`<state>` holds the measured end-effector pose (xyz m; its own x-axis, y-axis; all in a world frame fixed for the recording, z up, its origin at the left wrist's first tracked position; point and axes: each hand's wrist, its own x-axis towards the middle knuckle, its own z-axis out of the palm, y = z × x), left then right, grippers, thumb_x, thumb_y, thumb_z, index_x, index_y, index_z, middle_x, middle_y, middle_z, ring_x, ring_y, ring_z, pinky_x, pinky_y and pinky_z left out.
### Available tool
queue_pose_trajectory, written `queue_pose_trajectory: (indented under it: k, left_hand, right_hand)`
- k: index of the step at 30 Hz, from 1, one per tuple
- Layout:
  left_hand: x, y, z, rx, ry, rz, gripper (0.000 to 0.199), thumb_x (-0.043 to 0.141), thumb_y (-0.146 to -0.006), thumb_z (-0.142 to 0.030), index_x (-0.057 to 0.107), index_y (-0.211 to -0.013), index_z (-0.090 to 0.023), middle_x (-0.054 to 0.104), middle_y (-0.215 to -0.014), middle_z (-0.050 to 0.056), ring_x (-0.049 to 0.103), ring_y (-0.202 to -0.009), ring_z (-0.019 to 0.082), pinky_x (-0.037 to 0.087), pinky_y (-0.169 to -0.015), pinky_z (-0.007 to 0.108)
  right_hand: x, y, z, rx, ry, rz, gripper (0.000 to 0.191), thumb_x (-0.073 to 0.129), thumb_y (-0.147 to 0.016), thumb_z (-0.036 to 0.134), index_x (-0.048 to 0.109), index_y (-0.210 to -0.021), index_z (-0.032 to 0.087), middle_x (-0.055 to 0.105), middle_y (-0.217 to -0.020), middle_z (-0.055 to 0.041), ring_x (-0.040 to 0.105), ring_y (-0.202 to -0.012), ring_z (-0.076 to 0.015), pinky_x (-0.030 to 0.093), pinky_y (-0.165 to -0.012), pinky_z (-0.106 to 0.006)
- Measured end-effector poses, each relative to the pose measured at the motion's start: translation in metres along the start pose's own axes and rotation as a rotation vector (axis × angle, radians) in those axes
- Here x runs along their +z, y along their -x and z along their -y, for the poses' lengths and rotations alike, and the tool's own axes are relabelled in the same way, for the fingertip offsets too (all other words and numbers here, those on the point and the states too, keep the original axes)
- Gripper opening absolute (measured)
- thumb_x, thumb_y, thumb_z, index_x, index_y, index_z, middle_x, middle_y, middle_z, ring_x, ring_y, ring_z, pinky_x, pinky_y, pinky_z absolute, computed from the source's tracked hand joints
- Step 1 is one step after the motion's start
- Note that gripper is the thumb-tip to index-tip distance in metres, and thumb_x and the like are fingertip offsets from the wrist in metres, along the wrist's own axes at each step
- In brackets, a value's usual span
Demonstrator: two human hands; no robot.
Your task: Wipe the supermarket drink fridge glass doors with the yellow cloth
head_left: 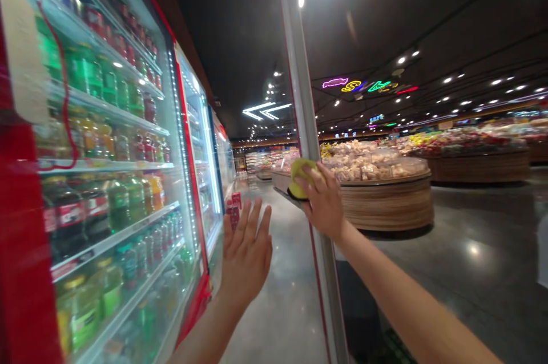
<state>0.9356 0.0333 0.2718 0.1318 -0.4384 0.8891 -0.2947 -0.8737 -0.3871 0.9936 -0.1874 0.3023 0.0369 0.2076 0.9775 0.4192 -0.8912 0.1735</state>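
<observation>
A glass fridge door stands swung out in front of me, its grey metal frame [299,76] running from top to bottom of the view. My right hand [327,198] is at this frame, its fingers closed on a folded yellow cleaning cloth [302,178]. A small dark part, perhaps a handle, shows just below the cloth. My left hand [247,255] is raised left of the frame, fingers stretched out and palm forward. It holds nothing; whether it touches the glass I cannot tell.
On the left, a red-framed drinks fridge [115,167] holds shelves of bottles and cans. A pale box [25,53] with a red cord hangs at its near edge. More fridges [199,141] line the aisle. Rounded wood-sided produce stands [385,204] are on the right, above a shiny grey floor [466,273].
</observation>
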Motion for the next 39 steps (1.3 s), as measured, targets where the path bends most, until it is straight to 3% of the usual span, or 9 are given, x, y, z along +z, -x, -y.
queue_pose_trajectory:
  k: [4,7,9,16,24,28,31,36,39]
  left_hand:
    - [-0.003,0.022,-0.003,0.027,-0.018,0.005,0.074,0.048,-0.097,-0.016,0.015,-0.163,-0.023,0.041,-0.161,0.011,0.023,-0.155,0.025,0.008,-0.13,0.054]
    - [-0.011,0.04,0.0,0.027,-0.009,0.042,0.073,0.049,-0.097,-0.016,0.018,-0.163,-0.024,0.042,-0.16,0.01,0.024,-0.155,0.025,0.009,-0.13,0.054]
    - [-0.016,0.049,0.005,0.012,0.001,0.054,0.073,0.05,-0.097,-0.017,0.019,-0.162,-0.025,0.041,-0.16,0.01,0.024,-0.155,0.024,0.008,-0.13,0.053]
    - [-0.026,0.06,0.014,-0.104,0.048,0.07,0.07,0.052,-0.099,-0.024,0.02,-0.162,-0.027,0.038,-0.162,0.01,0.024,-0.155,0.026,0.008,-0.129,0.055]
    - [-0.042,0.098,0.026,-0.172,0.029,0.135,0.069,0.051,-0.1,-0.027,0.02,-0.162,-0.029,0.032,-0.165,0.01,0.019,-0.157,0.026,0.005,-0.128,0.056]
    - [-0.049,0.107,0.033,-0.226,0.012,0.126,0.07,0.052,-0.1,-0.029,0.019,-0.162,-0.03,0.031,-0.166,0.009,0.018,-0.157,0.025,0.005,-0.128,0.056]
    - [-0.053,0.108,0.037,-0.24,-0.004,0.121,0.07,0.052,-0.1,-0.029,0.019,-0.162,-0.03,0.029,-0.167,0.009,0.017,-0.157,0.025,0.005,-0.129,0.055]
    - [-0.066,0.119,0.049,-0.223,-0.039,0.125,0.071,0.051,-0.101,-0.029,0.016,-0.162,-0.028,0.022,-0.169,0.008,0.013,-0.158,0.024,0.004,-0.129,0.053]
    - [-0.075,0.129,0.059,-0.225,-0.055,0.125,0.07,0.05,-0.101,-0.027,0.016,-0.163,-0.028,0.02,-0.169,0.007,0.01,-0.158,0.023,0.002,-0.129,0.051]
  right_hand:
    - [0.017,0.133,0.04,0.045,0.008,-0.033,0.047,0.048,-0.093,0.012,0.06,-0.135,0.029,0.062,-0.14,-0.006,0.039,-0.144,-0.0315,0.041,-0.11,-0.051]
    - [0.028,0.188,0.054,0.034,0.019,-0.082,0.051,0.049,-0.091,0.005,0.064,-0.129,0.036,0.07,-0.126,-0.0014,0.05,-0.137,-0.0272,0.04,-0.116,-0.05]
    - [0.034,0.178,0.054,0.031,-0.009,-0.069,0.055,0.048,-0.091,0.003,0.064,-0.13,0.038,0.071,-0.126,-0.0003,0.054,-0.134,-0.0267,0.034,-0.121,-0.051]
    - [0.057,0.026,0.064,0.312,-0.221,0.002,0.074,0.046,-0.085,-0.001,0.043,-0.153,0.026,0.045,-0.159,-0.0072,0.03,-0.153,-0.025,0.03,-0.125,-0.052]
    - [0.059,0.14,0.111,0.292,-0.268,0.015,0.081,0.042,-0.078,-0.006,0.046,-0.151,0.029,0.044,-0.159,-0.0062,0.027,-0.155,-0.0254,0.038,-0.12,-0.052]
    - [0.066,0.083,0.1,0.502,-0.252,-0.139,0.075,0.041,-0.087,0.002,0.033,-0.158,0.023,0.038,-0.161,-0.0137,0.027,-0.154,-0.0295,0.035,-0.12,-0.059]
    - [0.066,0.046,0.11,0.462,-0.27,-0.165,0.071,0.047,-0.089,0.009,0.034,-0.158,0.023,0.031,-0.165,-0.0149,0.025,-0.154,-0.032,0.035,-0.119,-0.06]
    - [0.049,0.1,0.121,0.004,-0.342,-0.022,0.077,0.047,-0.076,-0.001,0.051,-0.146,0.032,0.042,-0.16,-0.0049,0.033,-0.151,-0.0267,0.041,-0.117,-0.053]
    - [0.046,0.106,0.11,0.112,-0.319,-0.093,0.076,0.045,-0.078,-0.001,0.051,-0.146,0.029,0.043,-0.158,-0.0073,0.035,-0.15,-0.0277,0.041,-0.115,-0.056]
